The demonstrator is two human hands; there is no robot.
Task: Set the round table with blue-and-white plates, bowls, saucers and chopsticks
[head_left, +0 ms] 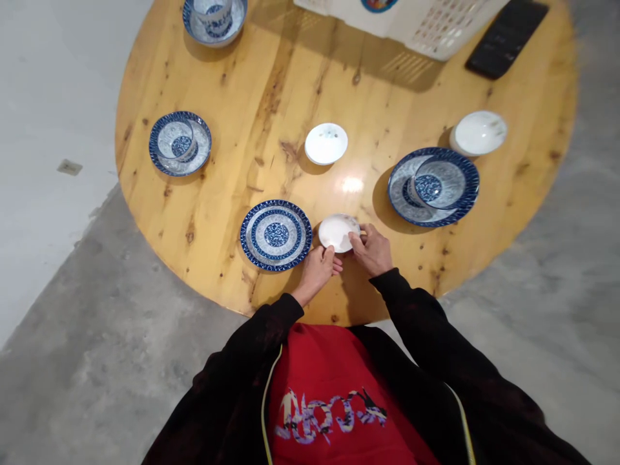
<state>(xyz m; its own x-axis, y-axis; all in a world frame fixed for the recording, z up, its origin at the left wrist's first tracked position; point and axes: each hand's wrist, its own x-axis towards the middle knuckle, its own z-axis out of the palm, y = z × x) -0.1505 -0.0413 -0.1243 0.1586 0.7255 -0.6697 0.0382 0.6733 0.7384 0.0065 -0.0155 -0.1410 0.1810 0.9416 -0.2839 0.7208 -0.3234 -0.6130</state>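
Right at the near edge of the round wooden worktop (290, 77), both hands meet on a small white dish (338, 231). The left hand (318, 270) pinches its near-left rim with curled fingers, and the right hand (372, 248) grips the near-right rim with thumb and fingertips closed on it, so the dish is steadied from two sides; whether it rests fully on the wood or is tipped slightly up I cannot tell. It sits just beside a blue patterned plate (276, 234), apart from it by a narrow gap, in what looks like a side-dish position next to a place setting. Similar groupings lie around the worktop: a large blue plate with a bowl on it (433, 186) at the right with a white dish (478, 133) near it, a second white dish (326, 143) toward the middle, a smaller blue plate carrying a cup (179, 143) at the left, and another blue plate with a cup (214, 19) at the far edge. A white basket (436, 26) and a dark phone (507, 37) lie at the far right, well apart from the hands.
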